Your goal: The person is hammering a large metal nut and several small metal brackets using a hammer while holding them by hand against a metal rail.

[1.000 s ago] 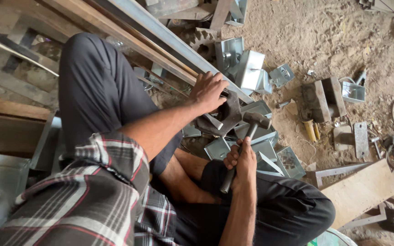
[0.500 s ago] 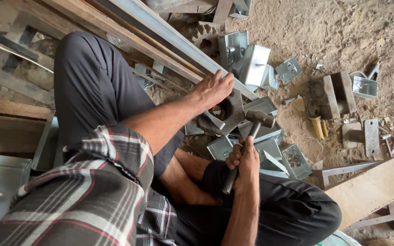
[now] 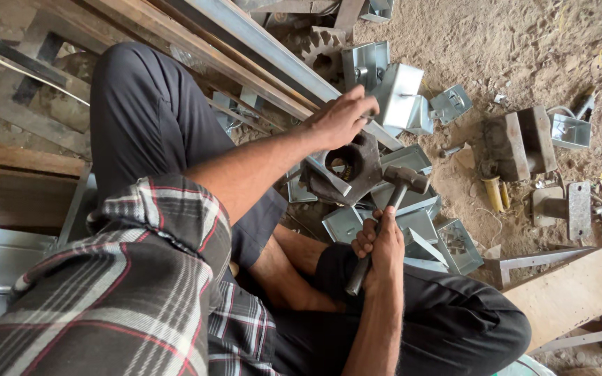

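Note:
I sit cross-legged on the dirt floor. My left hand reaches out past a dark iron block with a round hole, and its fingers curl over the edge of a shiny folded sheet-metal box. A bent metal strip lies across the block. My right hand grips the handle of a hammer, whose head hovers just right of the block, above several flat sheet-metal pieces.
Long metal rails and wooden planks run diagonally behind the block. A gear wheel, more metal boxes, wooden blocks and a plank lie scattered on the sandy floor to the right.
My left hand has left the top of the iron block and moved outward onto the sheet-metal box. The hammer stays in my right hand beside the block.

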